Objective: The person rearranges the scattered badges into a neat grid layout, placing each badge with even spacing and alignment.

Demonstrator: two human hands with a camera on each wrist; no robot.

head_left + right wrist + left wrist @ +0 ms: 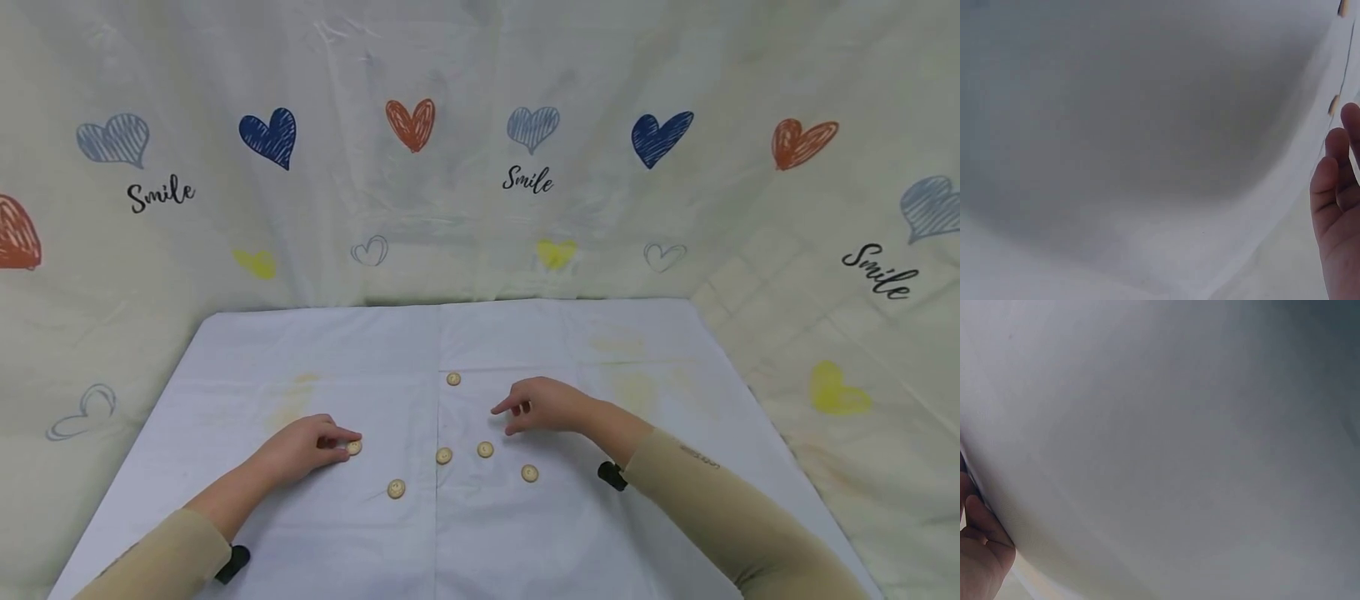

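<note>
My left hand [307, 448] is at the left of the white-covered table, its thumb and index finger pinching a small round wooden disc [354, 447] at the edges. In the left wrist view, only part of the left hand [985, 547] shows at the lower left; the disc is out of sight there. My right hand [551, 407] hovers over the right side, index finger pointing left and the others loosely bent, holding nothing. Below its fingertips lies another wooden disc [485, 450]. The right wrist view shows that hand's fingers [1324, 181] at the right edge, near a disc [1334, 104].
More wooden discs with faint marks lie apart on the cloth: one at the back [453, 379], one near the middle [444, 456], one nearer the front [396, 489], one at the right [530, 473]. A heart-printed curtain [465, 208] surrounds the table [360, 550].
</note>
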